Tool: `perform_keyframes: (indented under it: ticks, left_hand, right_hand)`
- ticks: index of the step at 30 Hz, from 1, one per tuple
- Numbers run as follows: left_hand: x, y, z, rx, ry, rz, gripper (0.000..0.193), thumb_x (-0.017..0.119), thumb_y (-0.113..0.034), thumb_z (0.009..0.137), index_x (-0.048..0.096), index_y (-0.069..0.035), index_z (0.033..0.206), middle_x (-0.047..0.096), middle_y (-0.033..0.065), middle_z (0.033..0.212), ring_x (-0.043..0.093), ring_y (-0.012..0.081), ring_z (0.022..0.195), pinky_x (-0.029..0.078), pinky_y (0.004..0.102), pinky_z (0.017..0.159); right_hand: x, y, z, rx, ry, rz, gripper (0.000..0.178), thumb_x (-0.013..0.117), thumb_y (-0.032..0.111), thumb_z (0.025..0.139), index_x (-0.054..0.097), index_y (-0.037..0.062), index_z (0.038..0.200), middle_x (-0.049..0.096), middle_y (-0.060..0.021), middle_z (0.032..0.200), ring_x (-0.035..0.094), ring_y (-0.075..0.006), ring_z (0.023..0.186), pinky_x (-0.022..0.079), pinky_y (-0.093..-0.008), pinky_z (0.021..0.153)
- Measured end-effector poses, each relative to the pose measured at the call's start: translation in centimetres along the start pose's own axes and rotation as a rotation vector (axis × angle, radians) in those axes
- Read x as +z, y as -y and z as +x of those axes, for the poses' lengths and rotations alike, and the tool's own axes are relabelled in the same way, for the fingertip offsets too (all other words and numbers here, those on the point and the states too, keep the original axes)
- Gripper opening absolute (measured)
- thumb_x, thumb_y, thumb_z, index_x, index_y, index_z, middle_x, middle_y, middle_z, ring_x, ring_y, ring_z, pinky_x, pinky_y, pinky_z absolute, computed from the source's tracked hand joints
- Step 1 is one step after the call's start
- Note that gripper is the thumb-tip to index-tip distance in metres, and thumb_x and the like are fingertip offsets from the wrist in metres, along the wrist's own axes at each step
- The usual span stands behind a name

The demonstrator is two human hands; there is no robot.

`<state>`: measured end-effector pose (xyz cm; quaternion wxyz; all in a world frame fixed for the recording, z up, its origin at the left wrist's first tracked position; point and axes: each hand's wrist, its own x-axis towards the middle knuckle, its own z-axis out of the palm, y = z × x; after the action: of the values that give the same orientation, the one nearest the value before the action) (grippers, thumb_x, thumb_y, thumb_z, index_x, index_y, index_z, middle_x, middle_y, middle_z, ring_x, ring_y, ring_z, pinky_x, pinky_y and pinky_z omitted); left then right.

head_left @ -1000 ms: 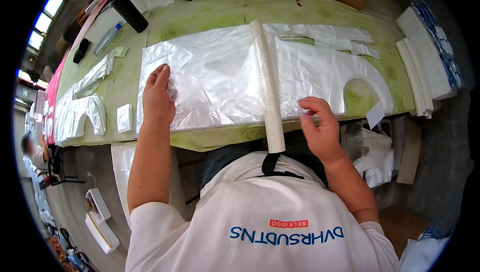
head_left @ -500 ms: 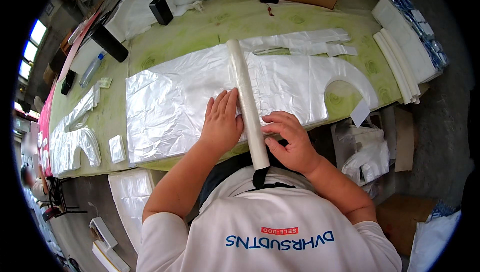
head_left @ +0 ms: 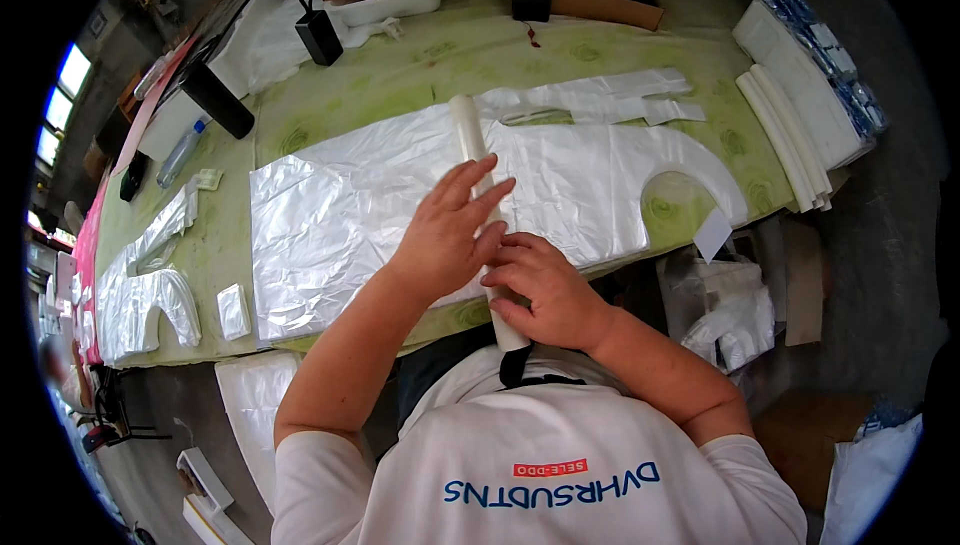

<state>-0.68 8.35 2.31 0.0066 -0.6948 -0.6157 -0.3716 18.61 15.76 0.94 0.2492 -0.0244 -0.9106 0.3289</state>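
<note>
Just brought in across the pale roll (head_left: 467,130): the left hand (head_left: 450,230), half a second earlier beside it on the white film sheet (head_left: 330,245), and before that well off toward the sheet's left part. Also drawn in, from just right of the roll: the right hand (head_left: 555,295), now over its near part. With that, work seemingly centred on the roll rather than on the film beneath.

Left fingers spread and nearly straight over the roll's middle, not closed round it. Right fingers half bent, thumb apart from forefinger, laid over the roll; cannot tell, with the undersides hidden, whether gripping or only touching. Hands close together, left thumb near the right forefinger.

Roll lying slantwise across the sheet, far end bare on the film, near end past the bench edge, close to the waist of the white shirt (head_left: 540,425). Sheet spread flat but creased on the green-covered bench (head_left: 420,60), with a curved strip (head_left: 708,163) toward the right. Left of the sheet, a small packet (head_left: 234,312) and another cut film piece (head_left: 160,290).
</note>
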Motion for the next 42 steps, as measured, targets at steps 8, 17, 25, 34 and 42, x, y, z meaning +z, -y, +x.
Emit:
perform_keyframes:
  ticks: [8,17,25,34,42]
  left_hand:
    - [0.1,0.9,-1.1,-0.105,-0.068,0.107,0.026,0.072,-0.022,0.088,0.069,-0.006,0.108,0.062,0.0123,0.134,0.045,0.0408,0.137,0.037,0.0530,0.113]
    - [-2.1,0.1,-7.4,-0.550,0.081,0.181,0.058,0.062,-0.020,0.091,0.051,-0.010,0.147,0.037,0.0173,0.161,0.031,0.0360,0.150,0.022,0.0527,0.122]
    - [-2.1,0.9,-8.6,-0.547,-0.072,0.129,0.050,0.063,-0.011,0.088,0.057,-0.009,0.138,0.046,0.0185,0.151,0.045,0.0381,0.137,0.031,0.0474,0.117]
    - [-7.3,1.8,-3.4,-0.133,0.134,-0.187,0.038,0.049,-0.020,0.096,0.063,-0.007,0.129,0.058,0.0137,0.144,0.037,0.0371,0.147,0.018,0.0553,0.122]
    - [-7.5,4.2,-7.1,-0.302,0.273,0.036,0.040,0.060,-0.041,0.096,0.070,-0.015,0.125,0.062,0.0022,0.138,0.038,0.0346,0.146,0.020,0.0633,0.119]
  right_hand:
    - [-0.9,-3.3,0.0,0.206,-0.203,-0.266,0.039,0.074,0.016,0.081,0.066,0.0096,0.119,0.052,-0.0210,0.135,0.047,-0.0433,0.128,0.038,-0.0504,0.110]
    - [1.7,-8.3,10.1,0.507,0.082,-0.561,0.064,0.071,0.047,0.087,0.056,0.0224,0.144,0.024,-0.0231,0.163,0.016,-0.0493,0.150,0.014,-0.0690,0.118]
    - [4.2,-6.9,13.2,0.232,-0.009,-0.381,0.073,0.072,0.033,0.086,0.045,0.0046,0.148,0.041,-0.0134,0.157,0.030,-0.0372,0.149,0.020,-0.0632,0.120]
    - [7.9,0.4,8.7,-0.073,0.341,0.067,0.027,0.071,0.016,0.083,0.071,0.0052,0.108,0.068,-0.0126,0.116,0.056,-0.0343,0.123,0.039,-0.0508,0.110]
    - [4.6,2.4,5.1,-0.195,0.000,-0.064,0.024,0.071,0.012,0.083,0.072,0.0077,0.107,0.063,-0.0130,0.125,0.052,-0.0380,0.128,0.043,-0.0529,0.107]
